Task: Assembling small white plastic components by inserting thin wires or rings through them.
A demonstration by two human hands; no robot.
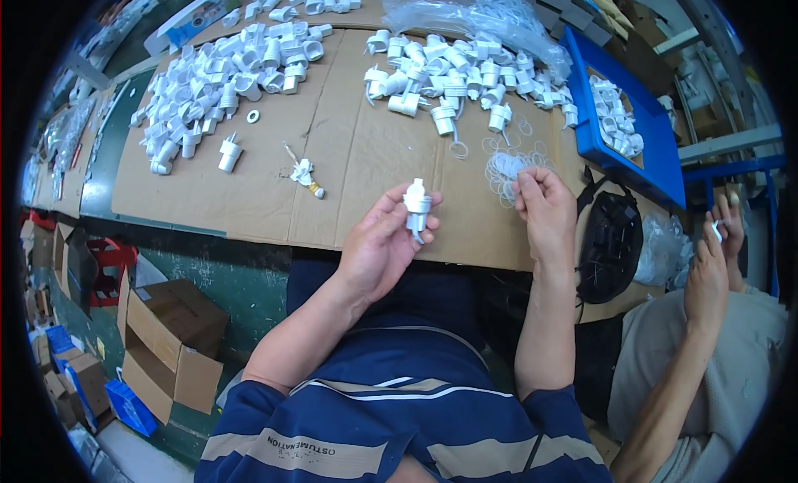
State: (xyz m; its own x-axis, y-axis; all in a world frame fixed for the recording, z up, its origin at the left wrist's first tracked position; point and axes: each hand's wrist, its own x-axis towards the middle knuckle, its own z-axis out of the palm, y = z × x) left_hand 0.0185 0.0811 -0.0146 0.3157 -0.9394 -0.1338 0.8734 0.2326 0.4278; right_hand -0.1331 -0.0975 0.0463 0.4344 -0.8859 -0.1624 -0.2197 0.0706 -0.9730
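Observation:
My left hand (378, 246) holds a white plastic fitting (417, 205) upright, its narrow tip upward and a thin tail hanging below. The fingers are wrapped round its body. My right hand (546, 207) is pinched at the edge of a heap of thin translucent rings (504, 169); whatever lies between thumb and fingers is too small to make out. Beyond my hands lies a pile of white fittings with tails (453, 71). Further left is a larger heap of white plastic parts (229, 84).
Cardboard (332, 150) covers the table. A single white fitting (229, 155), a white ring (253, 115) and a crumpled white piece (306, 177) lie on it. At right are a blue bin (619, 167), a black bag (611, 242) and a co-worker's hands (711, 267). An open carton (170, 342) stands below left.

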